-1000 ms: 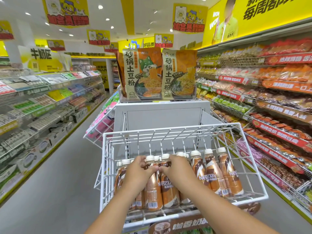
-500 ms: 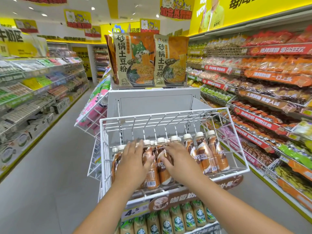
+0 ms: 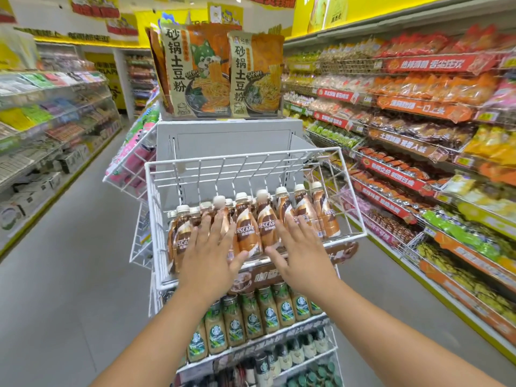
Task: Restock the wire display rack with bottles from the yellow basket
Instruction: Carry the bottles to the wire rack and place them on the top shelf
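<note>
Roughly a dozen brown-and-white plastic Nescafé coffee bottles with white caps (image 3: 248, 222) standing upright in the top white wire basket of the display rack (image 3: 156, 219), packed in rows from the left wall to near the right one, with free room behind them toward the grey back panel (image 3: 229, 141). Left hand (image 3: 209, 247) flat against the bottle fronts on the left, fingers (image 3: 215, 222) straight and spread, holding nothing. Right hand (image 3: 301, 247) likewise flat on the bottles to the right, fingers (image 3: 293, 227) spread and straight, nothing pinched. Looks like squaring up the front row, not placing a new bottle. Lower tier with green-labelled Starbucks bottles (image 3: 251, 317) full along its front; dark bottles (image 3: 279, 356) below, blurred. No yellow basket anywhere in view, so cannot tell how many bottles remain to bring. Judged from this: top tier largely stocked, some depth perhaps open at the back, tidying under way.
</note>
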The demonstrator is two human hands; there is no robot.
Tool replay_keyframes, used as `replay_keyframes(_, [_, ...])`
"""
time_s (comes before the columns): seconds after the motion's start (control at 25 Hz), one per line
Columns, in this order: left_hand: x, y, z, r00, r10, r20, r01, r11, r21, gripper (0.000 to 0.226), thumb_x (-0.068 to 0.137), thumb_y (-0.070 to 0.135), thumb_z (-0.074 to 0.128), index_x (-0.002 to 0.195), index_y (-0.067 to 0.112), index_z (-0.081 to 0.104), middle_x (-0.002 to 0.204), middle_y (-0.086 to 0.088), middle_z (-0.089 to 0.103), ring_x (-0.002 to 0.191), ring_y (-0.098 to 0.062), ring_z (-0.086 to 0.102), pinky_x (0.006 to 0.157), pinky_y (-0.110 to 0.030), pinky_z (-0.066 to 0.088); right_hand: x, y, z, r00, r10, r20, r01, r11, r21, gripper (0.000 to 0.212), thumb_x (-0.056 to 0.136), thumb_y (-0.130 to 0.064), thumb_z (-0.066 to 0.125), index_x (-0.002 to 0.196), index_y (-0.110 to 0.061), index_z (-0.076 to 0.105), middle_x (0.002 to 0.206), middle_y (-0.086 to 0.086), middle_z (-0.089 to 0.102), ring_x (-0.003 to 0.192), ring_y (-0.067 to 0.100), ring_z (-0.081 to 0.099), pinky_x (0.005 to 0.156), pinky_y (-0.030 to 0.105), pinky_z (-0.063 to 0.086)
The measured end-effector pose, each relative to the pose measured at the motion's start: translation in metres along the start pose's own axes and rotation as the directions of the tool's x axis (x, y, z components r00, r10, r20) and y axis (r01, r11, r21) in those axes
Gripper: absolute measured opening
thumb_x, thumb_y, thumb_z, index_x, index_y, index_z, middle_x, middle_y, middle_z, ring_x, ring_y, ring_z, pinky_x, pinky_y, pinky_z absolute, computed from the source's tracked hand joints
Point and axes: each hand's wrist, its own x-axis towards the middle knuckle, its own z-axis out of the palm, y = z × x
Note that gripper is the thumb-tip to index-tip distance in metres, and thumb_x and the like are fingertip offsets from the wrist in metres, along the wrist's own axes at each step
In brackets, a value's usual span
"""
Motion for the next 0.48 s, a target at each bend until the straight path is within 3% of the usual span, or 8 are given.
replay_keyframes(0.2, [-0.038, 0.070, -0.015, 0.996, -0.089, 0.021, 0.089, 0.996, -0.019, 0.078, 0.094, 0.076, 0.011, 0.161, 0.037, 0.003, 0.170, 0.000, -0.011, 0.154, -0.023, -0.020, 0.126, -0.049, -0.003, -0.055, 0.050, -0.013, 0.999, -0.038, 0.007, 0.038, 0.998, 0.043, 0.081, 0.097, -0.073, 0.009, 0.165, -0.030, 0.005, 0.173, -0.004, -0.008, 0.157, 0.019, -0.019, 0.130, 0.045, 0.000])
replay_keyframes(0.32, [-0.071, 0.133, -0.023, 0.995, -0.085, 0.043, 0.088, 0.994, -0.062, 0.077, 0.094, 0.076, 0.016, 0.161, 0.040, 0.003, 0.170, 0.004, -0.012, 0.155, -0.019, -0.017, 0.126, -0.044, -0.004, -0.098, 0.094, -0.018, 0.998, -0.046, 0.033, 0.043, 0.996, 0.075, 0.077, 0.100, -0.071, 0.014, 0.165, -0.031, 0.001, 0.173, -0.005, -0.010, 0.158, 0.018, -0.017, 0.130, 0.043, -0.002])
replay_keyframes(0.48, [-0.114, 0.215, -0.026, 0.990, -0.109, 0.087, 0.113, 0.993, -0.038, 0.079, 0.094, 0.076, 0.014, 0.161, 0.037, 0.000, 0.169, 0.002, -0.015, 0.155, -0.019, -0.019, 0.127, -0.044, -0.004, -0.164, 0.155, -0.024, 0.996, -0.045, 0.072, 0.038, 0.996, 0.086, 0.083, 0.095, -0.073, 0.005, 0.165, -0.029, 0.001, 0.173, -0.004, -0.010, 0.158, 0.020, -0.016, 0.130, 0.044, -0.001])
